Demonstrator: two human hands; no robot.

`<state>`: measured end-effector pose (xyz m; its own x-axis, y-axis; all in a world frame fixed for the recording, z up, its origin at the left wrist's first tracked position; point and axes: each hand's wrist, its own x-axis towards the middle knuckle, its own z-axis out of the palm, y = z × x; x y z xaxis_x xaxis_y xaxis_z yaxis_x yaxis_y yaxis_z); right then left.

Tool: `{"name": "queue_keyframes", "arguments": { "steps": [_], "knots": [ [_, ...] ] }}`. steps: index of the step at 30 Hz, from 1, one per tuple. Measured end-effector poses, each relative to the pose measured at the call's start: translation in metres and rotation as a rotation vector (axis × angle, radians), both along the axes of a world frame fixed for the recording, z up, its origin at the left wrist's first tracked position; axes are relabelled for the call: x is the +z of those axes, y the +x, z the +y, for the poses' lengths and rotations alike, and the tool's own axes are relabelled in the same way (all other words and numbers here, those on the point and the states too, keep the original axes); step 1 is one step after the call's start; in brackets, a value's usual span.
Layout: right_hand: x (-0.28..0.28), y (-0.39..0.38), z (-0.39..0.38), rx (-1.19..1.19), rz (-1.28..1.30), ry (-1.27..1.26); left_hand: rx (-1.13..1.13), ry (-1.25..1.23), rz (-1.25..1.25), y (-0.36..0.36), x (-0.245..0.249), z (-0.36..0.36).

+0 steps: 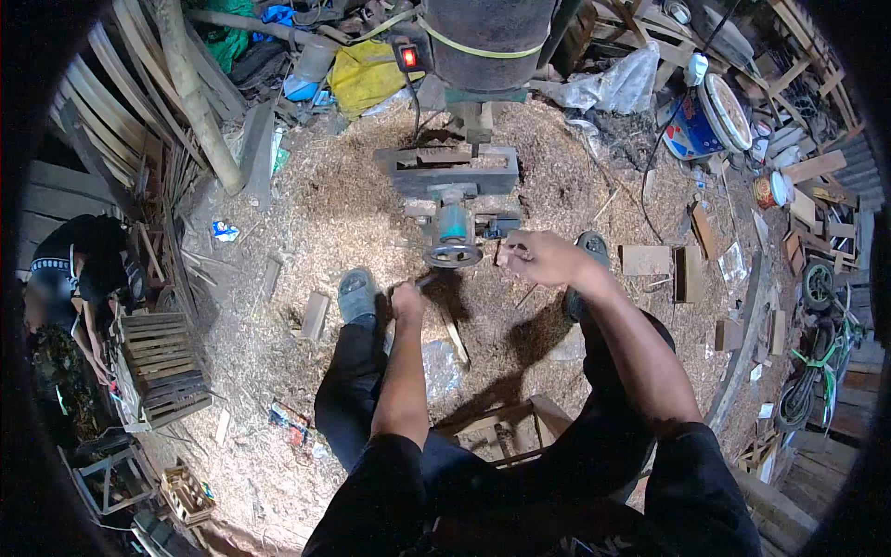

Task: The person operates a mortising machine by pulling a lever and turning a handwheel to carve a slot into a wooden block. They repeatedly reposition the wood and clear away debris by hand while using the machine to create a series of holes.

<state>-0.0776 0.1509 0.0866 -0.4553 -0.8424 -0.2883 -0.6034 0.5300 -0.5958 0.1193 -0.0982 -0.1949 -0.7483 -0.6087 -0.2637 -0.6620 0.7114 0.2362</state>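
Note:
A machine with a grey metal bed [445, 182] stands in front of me, with a green-collared shaft and a round handwheel [453, 255] on its near side. My left hand [406, 302] is closed round the handle of a dark tool [426, 278], just left of and below the handwheel. To the right of the wheel is my right hand [531, 259], its fingers bent near the small dark block [502, 226]. Whether it holds anything is too unclear to tell. A thin wooden strip [455, 334] lies below the wheel.
Wood shavings cover the floor [278, 241]. A lit red switch [408, 58] hangs beside the dark drum [483, 56]. Wood pieces [645, 260] lie at right, near a bucket [696, 125]. Another person [88, 251] bends by a slatted crate [165, 362] at left.

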Motion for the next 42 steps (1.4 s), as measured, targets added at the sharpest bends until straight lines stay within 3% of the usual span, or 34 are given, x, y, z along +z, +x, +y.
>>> {"name": "queue_keyframes", "arguments": {
  "steps": [3,4,7,9,10,11,13,17,19,24,26,30,32,34,38,42],
  "knots": [
    [0.013,-0.015,0.003,-0.149,-0.052,-0.119,0.172,0.11,-0.005,-0.014,0.072,0.025],
    [0.025,-0.02,0.001,-0.282,0.008,-0.23,0.198,0.137,0.051,-0.017,0.07,0.025],
    [0.051,-0.056,-0.008,-0.7,0.117,-0.596,0.249,0.153,0.45,-0.032,0.088,0.028],
    [0.103,-0.087,-0.028,-0.699,0.334,-0.985,0.209,0.391,0.572,-0.043,0.15,0.034],
    [0.141,-0.097,-0.042,-0.762,0.301,-1.138,0.187,0.51,0.627,-0.046,0.176,0.039],
    [0.179,-0.104,-0.049,-0.827,0.407,-1.14,0.112,0.462,0.675,-0.048,0.185,0.045],
    [0.254,-0.143,-0.065,-0.658,0.222,-1.313,-0.038,0.362,0.775,-0.053,0.2,0.059],
    [0.315,-0.17,-0.076,-0.622,-0.216,-1.287,-0.321,0.056,0.414,-0.045,0.204,0.079],
    [0.315,-0.17,-0.076,-0.606,-0.357,-1.314,-0.366,0.051,0.276,-0.041,0.209,0.079],
    [0.297,-0.158,-0.068,-0.503,-0.558,-1.427,-0.396,-0.004,0.216,-0.037,0.216,0.083],
    [0.285,-0.137,-0.058,-0.418,-0.503,-1.456,-0.399,0.012,0.229,-0.035,0.218,0.085],
    [0.243,-0.048,-0.022,-0.332,-0.136,-1.44,-0.393,-0.035,0.192,-0.036,0.219,0.088],
    [0.202,-0.013,-0.009,-0.223,-0.17,-1.553,-0.377,-0.042,0.143,-0.036,0.223,0.091],
    [0.157,0.026,0.007,-0.267,-0.156,-1.563,-0.362,-0.069,0.109,-0.039,0.223,0.093],
    [0.16,0.056,0.014,-0.441,-0.074,-1.379,-0.377,-0.08,0.099,-0.037,0.226,0.091],
    [0.207,0.041,0.027,-0.613,-0.241,-0.879,-0.39,-0.06,0.074,-0.037,0.23,0.086]
  ]
}}
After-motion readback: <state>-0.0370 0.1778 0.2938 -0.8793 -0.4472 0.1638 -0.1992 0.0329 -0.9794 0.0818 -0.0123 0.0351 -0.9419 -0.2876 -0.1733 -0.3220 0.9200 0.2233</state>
